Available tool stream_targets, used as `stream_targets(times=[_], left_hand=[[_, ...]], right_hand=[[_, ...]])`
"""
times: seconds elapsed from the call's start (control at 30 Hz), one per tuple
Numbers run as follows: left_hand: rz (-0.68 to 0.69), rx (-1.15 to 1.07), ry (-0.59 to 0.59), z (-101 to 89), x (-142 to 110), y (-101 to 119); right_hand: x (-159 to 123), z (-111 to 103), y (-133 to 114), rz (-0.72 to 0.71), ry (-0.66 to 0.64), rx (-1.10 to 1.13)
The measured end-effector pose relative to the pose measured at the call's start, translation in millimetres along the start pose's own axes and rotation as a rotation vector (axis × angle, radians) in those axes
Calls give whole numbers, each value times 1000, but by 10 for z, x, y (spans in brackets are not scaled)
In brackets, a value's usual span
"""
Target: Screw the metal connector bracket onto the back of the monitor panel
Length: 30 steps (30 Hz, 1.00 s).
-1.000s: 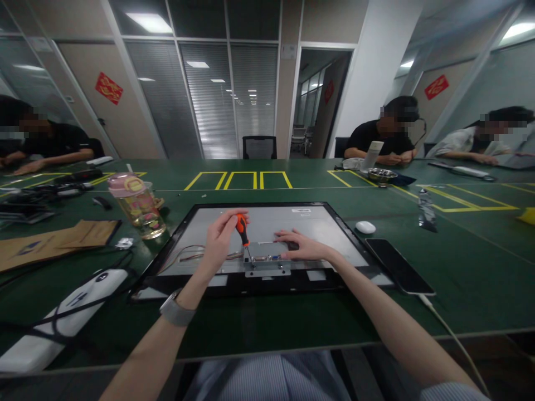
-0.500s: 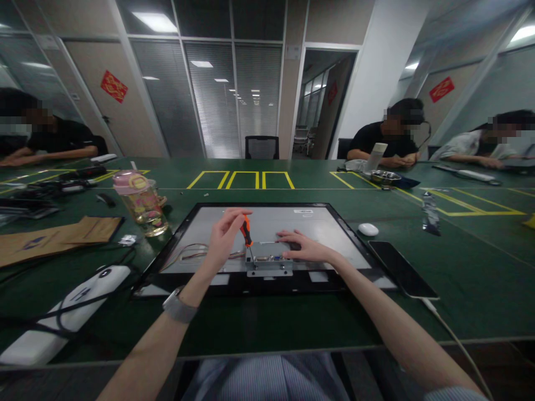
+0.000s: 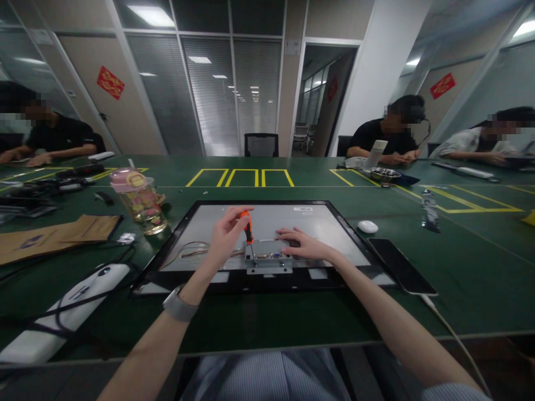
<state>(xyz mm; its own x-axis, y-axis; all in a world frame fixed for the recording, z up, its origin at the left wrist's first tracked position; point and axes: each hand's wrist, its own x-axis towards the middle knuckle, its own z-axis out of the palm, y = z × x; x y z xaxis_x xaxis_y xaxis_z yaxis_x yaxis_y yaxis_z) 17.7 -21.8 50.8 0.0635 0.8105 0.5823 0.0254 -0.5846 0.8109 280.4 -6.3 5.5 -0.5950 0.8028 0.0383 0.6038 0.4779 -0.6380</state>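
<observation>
A screwdriver (image 3: 249,229) with an orange and black handle stands nearly upright, and my left hand (image 3: 228,231) grips the top of it. Its thin shaft points down at the left end of a small metal box (image 3: 267,262) with ports along its near side. That box sits on the grey back of a flat display panel (image 3: 200,223) with a black frame. My right hand (image 3: 307,245) lies over the box's right end, fingers stretched out. Thin wires (image 3: 192,248) run from the box's left side across the panel. Whether the tip touches a screw is too small to tell.
Left of the panel are a pink-lidded bottle (image 3: 137,200), brown paper packaging (image 3: 58,236) and a white power strip (image 3: 71,312) with black cables. A phone (image 3: 401,266) on a cable and a white case (image 3: 368,226) lie to the right. Several people sit across the table.
The screwdriver handle has shifted very slightly, with my left fingers still at its top. My right hand rests in the same place. The whole view has moved a little.
</observation>
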Motion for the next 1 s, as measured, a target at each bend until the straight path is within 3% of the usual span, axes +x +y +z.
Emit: stream_targets(times=[0.13, 0.33, 0.53, 0.63, 0.77, 1.0], left_hand=[[-7, 54, 8, 3, -7, 15], [-81, -165, -96, 45, -40, -32], [53, 33, 47, 40, -46, 77], [30, 79, 31, 13, -40, 81], [-46, -75, -18, 24, -44, 37], [100, 101, 117, 67, -63, 62]], right_hand=[[1, 1, -6, -5, 1, -10], [15, 18, 13, -6, 7, -16], [23, 20, 33, 3, -1, -11], [13, 12, 11, 8, 2, -10], [2, 14, -18, 19, 19, -8], [14, 37, -34, 23, 30, -31]])
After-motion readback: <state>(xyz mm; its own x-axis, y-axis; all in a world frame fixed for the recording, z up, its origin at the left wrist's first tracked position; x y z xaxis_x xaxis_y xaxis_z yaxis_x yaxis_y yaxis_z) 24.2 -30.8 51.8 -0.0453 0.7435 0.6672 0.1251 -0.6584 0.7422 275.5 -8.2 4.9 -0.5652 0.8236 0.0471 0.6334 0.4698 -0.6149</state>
